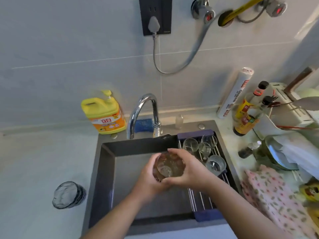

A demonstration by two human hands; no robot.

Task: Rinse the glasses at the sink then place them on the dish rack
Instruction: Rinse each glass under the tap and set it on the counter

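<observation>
Both my hands hold one clear glass (168,165) over the dark sink (107,163). My left hand (148,178) wraps its near left side and my right hand (188,168) curls over its right side and rim. The glass tilts, its mouth turned toward me. The chrome tap (143,111) stands behind the sink; I see no water running. A roll-up dish rack (203,202) spans the sink's right side, with several clear glasses (215,163) standing on its far half. A dark ribbed glass (69,194) sits on the counter to the left.
A yellow detergent bottle (104,113) and a blue sponge (143,124) sit behind the sink. On the right counter are sauce bottles (246,116), a wrap roll (236,92), a utensil holder, a bowl (276,156) and a floral cloth (269,195). A plug and hose hang on the wall.
</observation>
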